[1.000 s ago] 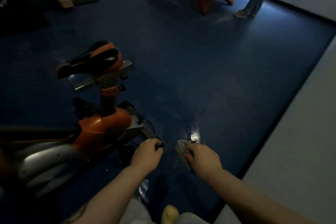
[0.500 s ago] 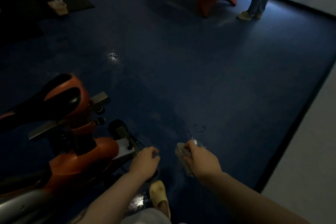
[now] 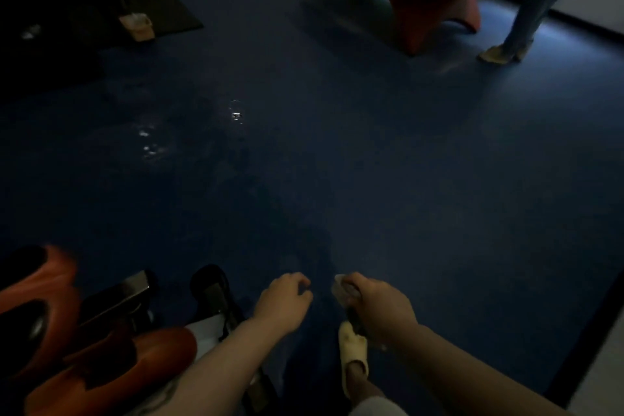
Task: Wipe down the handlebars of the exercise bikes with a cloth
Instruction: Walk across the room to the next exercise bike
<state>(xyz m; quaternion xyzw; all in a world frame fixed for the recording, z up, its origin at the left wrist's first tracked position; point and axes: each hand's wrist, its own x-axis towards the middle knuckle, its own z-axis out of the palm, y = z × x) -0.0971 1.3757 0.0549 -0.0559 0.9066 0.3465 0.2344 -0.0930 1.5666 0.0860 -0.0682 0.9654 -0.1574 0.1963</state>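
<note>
One orange and black exercise bike (image 3: 84,365) sits at the bottom left on the dark blue floor (image 3: 371,179). Only part of it shows: a smooth, rounded orange shell, a flat grey metal bar and a black pedal. Its handlebars are out of the picture, and its long side runs from the bottom left up toward the middle.

Two bare hands reach out in front. The left hand (image 3: 282,306) hangs in the air just right of the bike with its fingers curled in, holding nothing and touching nothing. The right hand (image 3: 378,306) has its fingers wrapped around one small, pale, crumpled cloth (image 3: 341,290). A soft bunch of the cloth pokes out of the top of the fist, pointing up and to the left. The two hands are near each other but apart.

One pale yellow slipper (image 3: 353,353) shows below the right hand.

Far off stands one red-legged dark table (image 3: 422,3), with another person's legs (image 3: 526,20) just beside it.
</note>
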